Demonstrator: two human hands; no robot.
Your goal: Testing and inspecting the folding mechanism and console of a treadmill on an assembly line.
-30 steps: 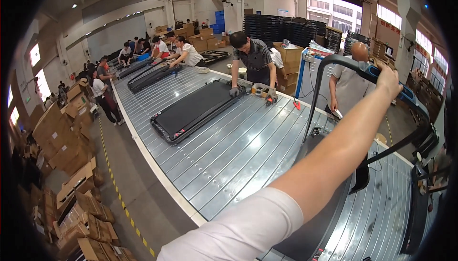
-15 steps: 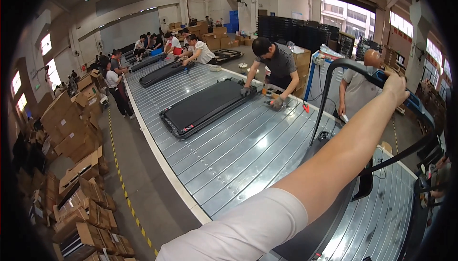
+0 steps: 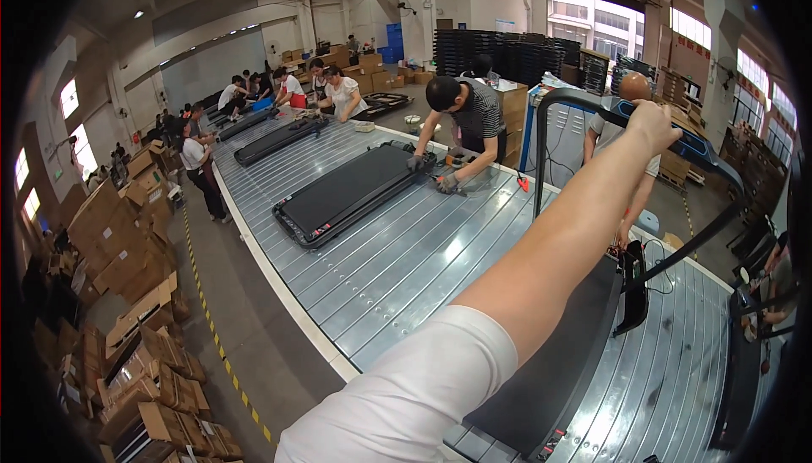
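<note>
A worker's left hand (image 3: 653, 125) is gripping the black handrail (image 3: 584, 97) of an upright treadmill frame, fingers wrapped over the top bar, above the treadmill's belt deck (image 3: 550, 378) lying at the near end of the slatted metal conveyor line (image 3: 406, 260). The right hand is not showing. A firm grip with the outstretched arm kept straight would likely be steadying the frame best. Further along, a co-worker (image 3: 463, 120) is bending over another flat treadmill (image 3: 351, 192). Flattened cardboard cartons (image 3: 127, 252), contents unseen, are stacking up beside the line's left edge.
</note>
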